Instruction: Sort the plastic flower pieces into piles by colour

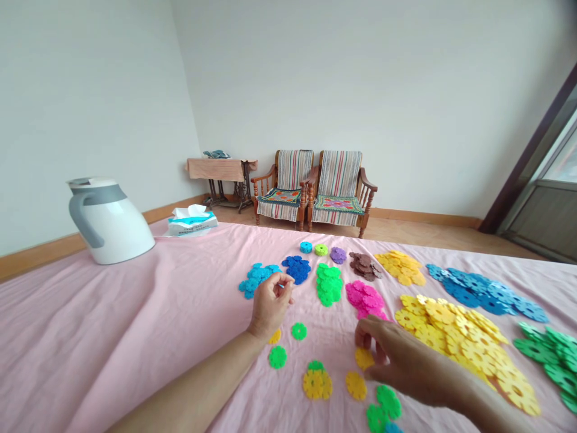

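My left hand point(271, 304) is above the pink cloth, beside a pile of light blue flower-shaped discs point(259, 279) and a dark blue pile point(296, 269). Its thumb and fingers are pinched together; anything between them is hidden. Lower right, my right hand point(390, 352) curves over an orange-yellow notched disc point(363, 358), thumb and fingers apart; whether they touch it I cannot tell. Another orange-yellow disc point(356, 385) lies just below. Loose green discs point(277, 357) and overlapping orange-yellow discs point(317, 385) lie between my arms. A pink pile point(365, 299) is just beyond my right hand.
More disc piles stand around: green point(329, 284), brown point(365, 266), large yellow point(455, 337), large blue point(487, 291) and dark green point(550, 358). A white jug point(119, 225) and a tissue box point(193, 222) stand left. Two wooden chairs point(340, 180) are beyond the cloth's edge.
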Demonstrator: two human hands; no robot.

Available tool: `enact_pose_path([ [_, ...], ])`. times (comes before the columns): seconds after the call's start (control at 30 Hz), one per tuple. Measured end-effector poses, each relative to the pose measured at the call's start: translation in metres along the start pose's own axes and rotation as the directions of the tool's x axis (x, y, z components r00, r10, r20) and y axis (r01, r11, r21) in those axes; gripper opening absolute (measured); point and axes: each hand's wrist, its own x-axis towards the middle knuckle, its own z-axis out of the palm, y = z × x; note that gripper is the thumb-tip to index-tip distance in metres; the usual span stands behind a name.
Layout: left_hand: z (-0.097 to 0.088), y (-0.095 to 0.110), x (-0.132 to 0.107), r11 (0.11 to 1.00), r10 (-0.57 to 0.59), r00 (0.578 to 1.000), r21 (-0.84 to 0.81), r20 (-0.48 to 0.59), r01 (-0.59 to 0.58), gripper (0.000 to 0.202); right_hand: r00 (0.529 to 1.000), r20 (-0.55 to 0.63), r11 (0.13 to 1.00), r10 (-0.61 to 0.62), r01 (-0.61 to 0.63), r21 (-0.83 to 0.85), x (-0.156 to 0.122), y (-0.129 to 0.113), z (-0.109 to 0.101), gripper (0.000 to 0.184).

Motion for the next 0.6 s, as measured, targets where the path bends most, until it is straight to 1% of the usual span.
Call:
enact_pose_path([
  [0.1, 0.0, -0.001, 0.0, 1.0, 0.005, 1.0, 0.0, 0.001, -0.005, 0.014, 1.0, -0.006, 1.0, 0.006, -0.007, -0.026, 0.002, -0.002, 0.002, 0.019],
  [0.3, 0.0, -0.001, 0.0, 1.0, 0.014, 1.0, 0.018, 0.01, -0.014, 0.013, 0.999, -0.036, 1.0, 0.004, -0.005, -0.016, 0.005, 0.001, 0.004, 0.013],
  [0.47, 0.0, 0.001, 0.0, 1.0, 0.015, 1.0, 0.02, 0.015, -0.015, 0.012, 0.997, -0.066, 0.999, -0.039, 0.038, -0.007, 0.005, -0.002, 0.003, 0.004],
  [0.53, 0.0, 0.002, 0.0, 1.0, 0.017, 1.0, 0.015, 0.012, -0.017, 0.012, 0.994, -0.095, 0.999, -0.049, 0.05, 0.005, 0.007, 0.0, 0.0, 0.003],
  [0.6, 0.0, 0.001, -0.001, 1.0, 0.017, 1.0, 0.014, 0.014, -0.018, 0.012, 0.985, -0.168, 0.998, -0.041, 0.048, 0.038, 0.012, 0.009, -0.007, 0.003],
])
